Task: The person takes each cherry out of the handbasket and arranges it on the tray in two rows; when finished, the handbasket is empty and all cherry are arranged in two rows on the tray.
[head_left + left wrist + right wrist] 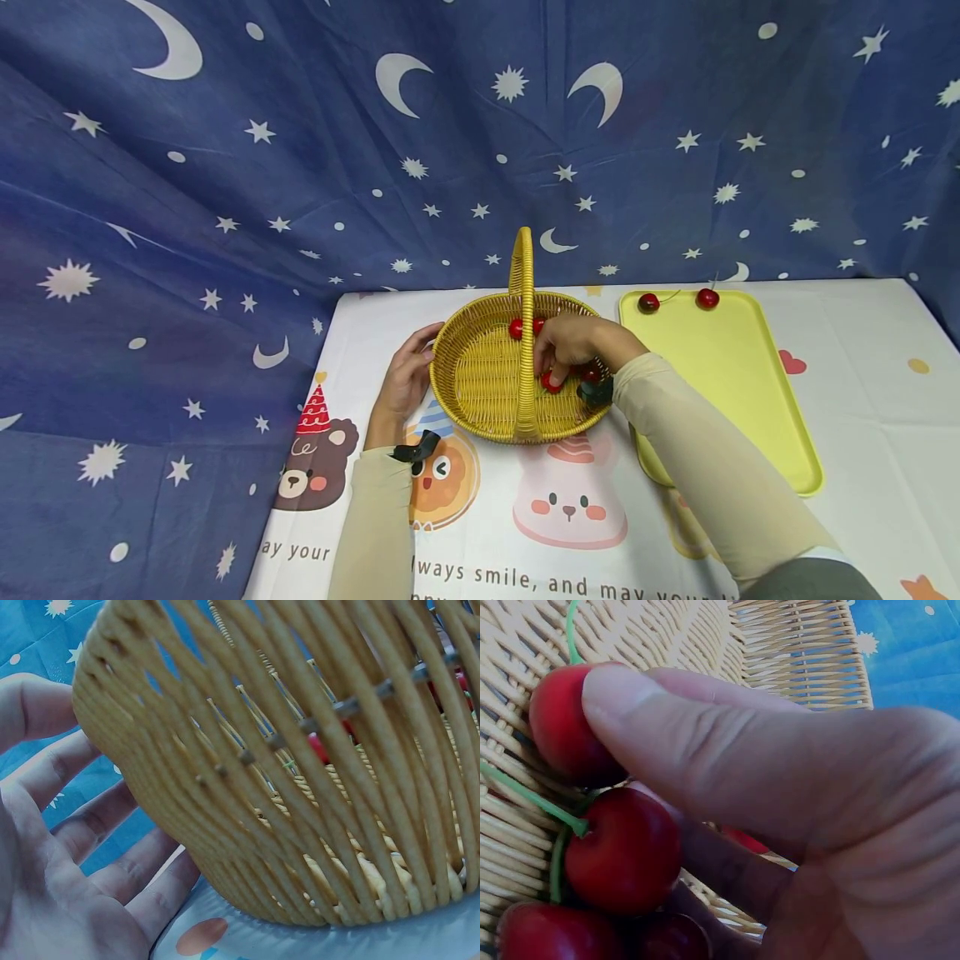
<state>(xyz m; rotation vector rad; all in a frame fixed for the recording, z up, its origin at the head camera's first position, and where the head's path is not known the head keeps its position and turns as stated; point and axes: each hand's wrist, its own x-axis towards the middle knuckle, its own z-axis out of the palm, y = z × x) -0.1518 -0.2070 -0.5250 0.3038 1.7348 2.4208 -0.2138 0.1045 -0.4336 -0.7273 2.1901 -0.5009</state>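
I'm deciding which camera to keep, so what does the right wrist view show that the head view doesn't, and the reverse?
Only right wrist: green stems on red cherries in the basket.

Only head: the left hand at the basket's side, a brown bear print, and the yellow tray with two cherries at its far end.

Both: the right hand, basket, red cherries inside it, and blue starry cloth.

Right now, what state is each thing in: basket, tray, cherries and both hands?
Basket: upright, handle raised, cherries inside.
Tray: flat, mostly bare.
Tray cherries: two, stems on.
Held cherry: pinched, stem on.
Left hand: fingers loosely extended at the basket's side.
Right hand: inside the basket, pinching that cherry.
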